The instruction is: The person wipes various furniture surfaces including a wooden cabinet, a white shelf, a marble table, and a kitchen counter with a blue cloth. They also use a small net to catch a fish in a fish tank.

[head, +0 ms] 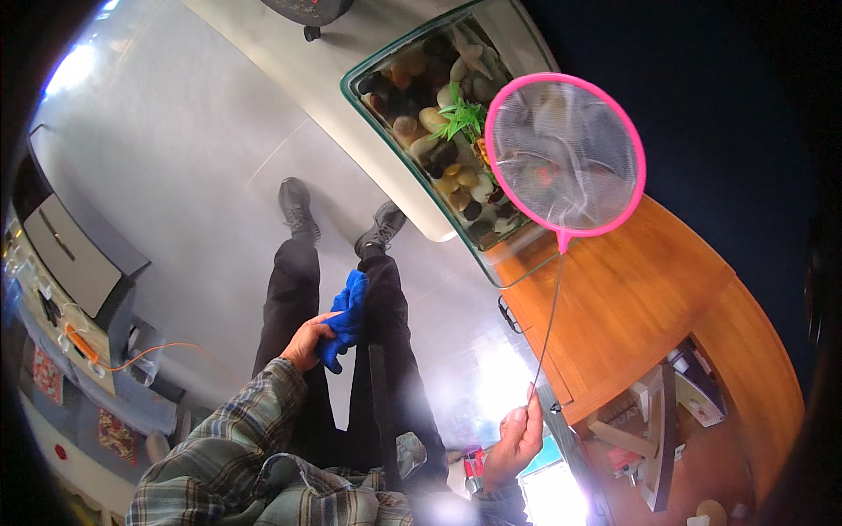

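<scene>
Bunched in my left hand [306, 342] is a blue cloth [348, 315], held in front of my legs. My right hand [516, 437] grips the thin metal handle [551, 322] of a fishing net [564, 154] with a pink rim and white mesh. The net's hoop is over the right side of a glass fish tank [421, 167] and hides part of it. Inside the tank are smooth pebbles [431, 121], a green plastic plant [464, 118] and a starfish [470, 52] near the far end.
The tank stands partly on a white surface [316, 79], beside an orange-brown wooden cabinet [631, 269] with open shelves holding boxes. My shoes [299, 204] rest on the grey floor [197, 151]. At the left, a desk [39, 296] carries an orange cable [145, 352].
</scene>
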{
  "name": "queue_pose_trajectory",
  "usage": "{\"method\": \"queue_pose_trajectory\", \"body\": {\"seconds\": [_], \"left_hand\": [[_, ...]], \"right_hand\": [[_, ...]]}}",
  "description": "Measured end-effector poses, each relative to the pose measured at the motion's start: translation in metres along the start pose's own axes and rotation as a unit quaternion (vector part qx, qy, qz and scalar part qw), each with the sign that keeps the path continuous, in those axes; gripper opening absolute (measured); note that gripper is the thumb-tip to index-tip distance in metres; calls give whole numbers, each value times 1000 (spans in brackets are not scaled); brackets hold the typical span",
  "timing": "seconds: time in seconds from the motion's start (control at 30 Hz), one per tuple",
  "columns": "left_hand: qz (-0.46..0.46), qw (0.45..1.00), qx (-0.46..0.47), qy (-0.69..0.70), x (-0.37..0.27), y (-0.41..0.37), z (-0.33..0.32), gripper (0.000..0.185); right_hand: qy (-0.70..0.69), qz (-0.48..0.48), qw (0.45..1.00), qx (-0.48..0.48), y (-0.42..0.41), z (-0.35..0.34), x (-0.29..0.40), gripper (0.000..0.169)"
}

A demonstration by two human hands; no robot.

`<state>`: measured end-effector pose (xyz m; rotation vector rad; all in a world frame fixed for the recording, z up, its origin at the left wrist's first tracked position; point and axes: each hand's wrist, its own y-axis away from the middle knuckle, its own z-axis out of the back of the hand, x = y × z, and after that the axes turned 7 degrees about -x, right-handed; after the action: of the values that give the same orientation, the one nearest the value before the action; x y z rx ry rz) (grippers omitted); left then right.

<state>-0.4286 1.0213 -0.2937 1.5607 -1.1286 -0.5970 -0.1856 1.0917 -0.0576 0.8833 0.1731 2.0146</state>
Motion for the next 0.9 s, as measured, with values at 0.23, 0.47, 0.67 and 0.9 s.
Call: {"method": "queue_pose_trajectory", "body": {"seconds": [0.23,0.47,0.67,0.9], "left_hand": [[2,1000,-8,0,-3,0,-5,49],[-2,1000,-5,-1,-3,-1,-6,49],[-6,1000,2,11,-1,-7,-8,48],[-5,1000,-7,8,-9,0,-9,47]], "right_hand": [[46,-6,999,5,0,10,-2,38],[145,-20,989,-5,-1,17,4,38],[236,35,971,-5,-2,37,-2,38],[320,92,943,10,-8,35,19,39]]}}
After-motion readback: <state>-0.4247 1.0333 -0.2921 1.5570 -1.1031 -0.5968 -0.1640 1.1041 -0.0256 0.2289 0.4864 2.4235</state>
